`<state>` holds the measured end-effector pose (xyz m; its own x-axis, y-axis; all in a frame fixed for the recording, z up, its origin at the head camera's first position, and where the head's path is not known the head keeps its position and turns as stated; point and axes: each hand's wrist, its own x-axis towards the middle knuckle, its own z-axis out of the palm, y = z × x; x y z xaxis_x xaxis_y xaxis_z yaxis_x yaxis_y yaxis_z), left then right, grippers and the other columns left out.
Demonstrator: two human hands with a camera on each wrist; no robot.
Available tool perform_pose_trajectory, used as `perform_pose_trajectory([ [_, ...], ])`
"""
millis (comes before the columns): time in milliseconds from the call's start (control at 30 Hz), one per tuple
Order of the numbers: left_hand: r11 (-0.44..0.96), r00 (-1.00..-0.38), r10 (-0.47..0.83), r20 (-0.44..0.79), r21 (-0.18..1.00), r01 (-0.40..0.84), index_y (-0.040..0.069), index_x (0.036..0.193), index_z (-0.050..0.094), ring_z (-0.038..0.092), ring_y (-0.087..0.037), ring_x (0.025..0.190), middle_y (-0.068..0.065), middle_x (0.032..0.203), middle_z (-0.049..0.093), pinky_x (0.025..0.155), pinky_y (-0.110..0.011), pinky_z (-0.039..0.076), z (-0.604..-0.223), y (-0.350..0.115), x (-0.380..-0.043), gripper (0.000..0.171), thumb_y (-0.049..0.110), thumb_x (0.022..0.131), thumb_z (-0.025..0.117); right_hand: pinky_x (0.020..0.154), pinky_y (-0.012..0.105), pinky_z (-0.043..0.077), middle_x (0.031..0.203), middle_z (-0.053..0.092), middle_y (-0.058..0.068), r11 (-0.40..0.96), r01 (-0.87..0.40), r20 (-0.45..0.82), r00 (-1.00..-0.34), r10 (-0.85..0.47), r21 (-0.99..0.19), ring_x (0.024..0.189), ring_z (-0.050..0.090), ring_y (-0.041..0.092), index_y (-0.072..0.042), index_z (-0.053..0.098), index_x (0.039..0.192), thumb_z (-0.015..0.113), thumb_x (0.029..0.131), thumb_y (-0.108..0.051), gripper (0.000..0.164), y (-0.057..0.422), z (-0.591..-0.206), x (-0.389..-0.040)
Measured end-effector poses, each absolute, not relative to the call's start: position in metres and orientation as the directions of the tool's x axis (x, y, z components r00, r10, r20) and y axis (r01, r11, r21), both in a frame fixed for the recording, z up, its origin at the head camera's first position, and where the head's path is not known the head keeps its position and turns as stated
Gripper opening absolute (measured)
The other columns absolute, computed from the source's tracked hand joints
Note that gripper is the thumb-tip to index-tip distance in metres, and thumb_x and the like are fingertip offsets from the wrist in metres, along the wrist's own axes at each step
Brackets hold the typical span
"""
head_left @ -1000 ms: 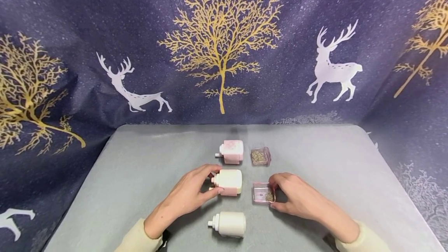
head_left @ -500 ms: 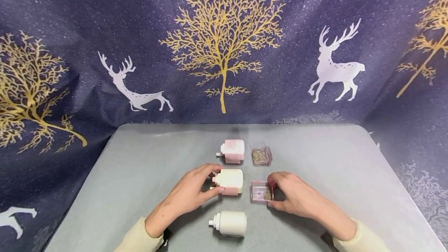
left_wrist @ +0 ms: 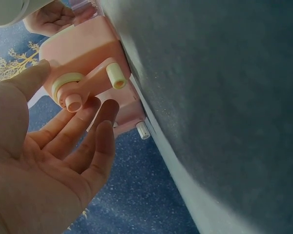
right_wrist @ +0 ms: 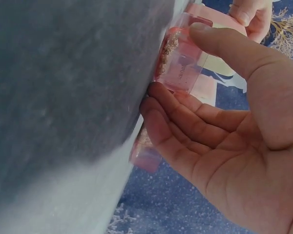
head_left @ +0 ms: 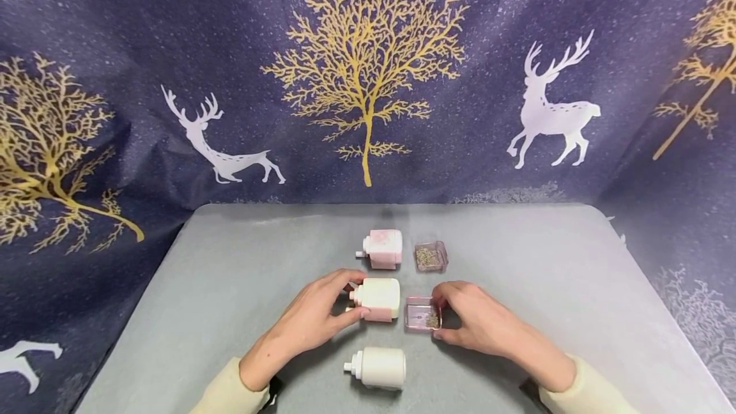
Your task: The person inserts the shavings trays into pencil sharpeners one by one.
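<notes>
A pink and cream pencil sharpener with a hand crank lies on the table, crank end to the left. My left hand grips its crank end, thumb on the near side and fingers on the far side. In the left wrist view the crank handle shows below the sharpener's pink face. To the right, a clear pink shavings drawer is pinched by its right end between the thumb and fingers of my right hand. Pencil shavings lie inside it. A narrow gap separates drawer and sharpener.
Behind them lies a pink sharpener, with another shavings drawer holding shavings at its right. A cream sharpener lies nearer me. The grey table ends at a dark blue deer-patterned cloth.
My right hand has slid the drawer left, narrowing its gap to the pink and cream sharpener. The left hand stays in place on the sharpener.
</notes>
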<state>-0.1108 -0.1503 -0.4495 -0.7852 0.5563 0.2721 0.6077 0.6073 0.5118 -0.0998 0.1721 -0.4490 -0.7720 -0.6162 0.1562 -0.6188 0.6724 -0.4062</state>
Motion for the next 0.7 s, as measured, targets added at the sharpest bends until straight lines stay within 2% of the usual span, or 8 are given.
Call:
perform_pose_trajectory([
  [700,0.605,-0.789,0.549,0.274,0.521,0.602,0.017,0.133,0.055,0.059,-0.007,0.102,0.011,0.12,0.059,0.087,-0.035,0.052,-0.45,-0.15,-0.11,0.054,0.048,0.09,0.065,0.071,0.029,0.054,0.086,0.06,-0.008,0.668,-0.623,0.155,-0.768,-0.622,-0.407,0.079,0.057,0.008,-0.012,0.063,0.097,0.083,0.069,-0.032,0.04,0.159,-0.451,-0.104],
])
